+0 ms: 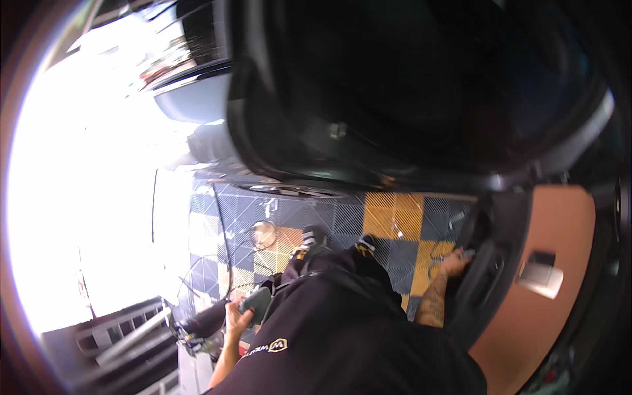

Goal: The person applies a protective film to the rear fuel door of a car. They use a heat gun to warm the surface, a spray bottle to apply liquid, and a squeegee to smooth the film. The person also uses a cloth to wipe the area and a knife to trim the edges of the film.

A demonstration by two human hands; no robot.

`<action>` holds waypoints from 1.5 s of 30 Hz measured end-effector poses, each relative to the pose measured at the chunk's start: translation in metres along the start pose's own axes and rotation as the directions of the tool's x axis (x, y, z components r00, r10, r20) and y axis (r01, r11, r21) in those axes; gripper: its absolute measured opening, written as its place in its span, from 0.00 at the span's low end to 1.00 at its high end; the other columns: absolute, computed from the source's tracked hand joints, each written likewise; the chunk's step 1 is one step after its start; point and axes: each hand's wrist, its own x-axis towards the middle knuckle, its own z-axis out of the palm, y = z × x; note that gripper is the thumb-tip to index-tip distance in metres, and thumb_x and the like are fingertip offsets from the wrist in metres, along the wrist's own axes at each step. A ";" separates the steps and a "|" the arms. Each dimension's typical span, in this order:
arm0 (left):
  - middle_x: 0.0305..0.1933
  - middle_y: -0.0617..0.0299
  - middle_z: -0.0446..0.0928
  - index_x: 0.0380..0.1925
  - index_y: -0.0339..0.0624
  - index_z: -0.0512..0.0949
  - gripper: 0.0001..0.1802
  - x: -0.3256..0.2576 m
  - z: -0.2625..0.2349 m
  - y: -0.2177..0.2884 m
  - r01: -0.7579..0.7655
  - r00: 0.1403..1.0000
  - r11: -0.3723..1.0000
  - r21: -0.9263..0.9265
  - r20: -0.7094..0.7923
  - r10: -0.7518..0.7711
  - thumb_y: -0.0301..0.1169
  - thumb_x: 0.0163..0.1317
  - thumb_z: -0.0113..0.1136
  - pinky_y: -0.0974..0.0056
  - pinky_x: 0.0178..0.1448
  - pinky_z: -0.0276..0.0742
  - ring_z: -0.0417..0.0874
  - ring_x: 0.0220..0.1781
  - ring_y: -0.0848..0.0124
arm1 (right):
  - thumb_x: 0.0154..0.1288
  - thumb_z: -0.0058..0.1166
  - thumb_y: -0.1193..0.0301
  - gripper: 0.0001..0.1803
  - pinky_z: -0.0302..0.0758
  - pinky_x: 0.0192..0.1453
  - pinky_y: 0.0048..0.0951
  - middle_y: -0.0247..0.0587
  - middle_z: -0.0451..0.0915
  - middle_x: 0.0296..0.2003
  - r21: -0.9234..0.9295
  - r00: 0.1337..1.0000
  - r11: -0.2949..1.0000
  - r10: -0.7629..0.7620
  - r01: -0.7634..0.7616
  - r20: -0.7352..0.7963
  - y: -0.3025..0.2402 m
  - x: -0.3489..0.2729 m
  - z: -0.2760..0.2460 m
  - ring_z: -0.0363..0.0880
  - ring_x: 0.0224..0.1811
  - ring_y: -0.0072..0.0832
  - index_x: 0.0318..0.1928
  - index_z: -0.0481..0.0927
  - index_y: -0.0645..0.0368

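Note:
My left hand (238,318) is closed around a dark grey-green flat object (257,303) with rounded edges, held beside my left hip; its exact kind does not show. My right hand (454,263) reaches out to the right, at the edge of a dark door-like panel (486,270). Its fingers look curled, and a small greyish bit shows at their tips, too blurred to name. Ahead of me is the dark body of a car (368,155), with a large dark opening above its sill.
Below lies a floor of grey and yellow ribbed tiles (394,214), with a hose (224,237) and a round pale thing (264,234). At right, a reddish-brown panel (559,224) bears a white item (541,279). A rack (125,336) stands lower left.

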 end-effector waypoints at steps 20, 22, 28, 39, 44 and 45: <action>0.52 0.43 0.76 0.58 0.25 0.65 0.35 0.202 -0.108 0.215 -0.045 0.857 0.095 -0.994 0.011 0.515 0.25 0.48 0.64 0.49 0.56 0.80 0.82 0.49 0.52 | 0.73 0.48 0.69 0.18 0.76 0.55 0.29 0.48 0.80 0.45 0.856 0.467 0.505 -0.735 -0.107 0.492 -0.284 -0.288 -0.131 0.80 0.47 0.31 0.56 0.72 0.70; 0.53 0.44 0.75 0.58 0.26 0.65 0.35 0.209 -0.098 0.223 -0.021 0.844 0.130 -0.991 0.052 0.534 0.26 0.49 0.66 0.50 0.58 0.79 0.81 0.51 0.53 | 0.69 0.54 0.58 0.28 0.73 0.56 0.32 0.49 0.77 0.50 0.972 0.141 0.213 -0.964 -0.098 0.225 -0.362 -0.343 -0.173 0.77 0.51 0.33 0.59 0.71 0.69; 0.67 0.49 0.60 0.70 0.39 0.48 0.58 0.228 -0.103 0.221 -0.357 0.641 0.384 -0.852 0.076 0.764 0.38 0.46 0.76 0.49 0.71 0.61 0.65 0.68 0.57 | 0.68 0.55 0.71 0.10 0.70 0.38 0.30 0.40 0.72 0.33 0.987 -0.073 0.159 -0.985 0.000 0.159 -0.445 -0.395 -0.211 0.72 0.33 0.29 0.40 0.74 0.68; 0.44 0.63 0.76 0.51 0.35 0.71 0.23 0.219 -0.087 0.248 -0.537 0.833 0.365 -0.760 -0.410 0.371 0.24 0.55 0.66 0.69 0.51 0.72 0.77 0.46 0.76 | 0.62 0.64 0.64 0.24 0.72 0.33 0.24 0.40 0.71 0.35 0.995 -0.163 0.052 -0.984 0.080 0.065 -0.481 -0.395 -0.180 0.71 0.28 0.25 0.54 0.75 0.64; 0.44 0.60 0.79 0.45 0.40 0.80 0.23 0.224 -0.156 0.300 -0.793 0.318 0.442 0.419 -0.334 0.887 0.22 0.45 0.70 0.59 0.57 0.76 0.81 0.49 0.65 | 0.66 0.58 0.70 0.16 0.71 0.33 0.15 0.35 0.73 0.39 0.962 -0.136 0.260 -0.953 0.086 0.270 -0.475 -0.316 -0.148 0.72 0.34 0.16 0.52 0.78 0.64; 0.43 0.61 0.80 0.43 0.41 0.82 0.23 0.228 -0.157 0.310 -0.695 0.285 0.377 0.612 -0.247 0.926 0.24 0.42 0.71 0.58 0.58 0.74 0.80 0.50 0.63 | 0.66 0.58 0.70 0.15 0.71 0.33 0.15 0.34 0.74 0.37 0.951 -0.143 0.285 -0.943 0.121 0.301 -0.472 -0.302 -0.141 0.73 0.34 0.16 0.50 0.78 0.64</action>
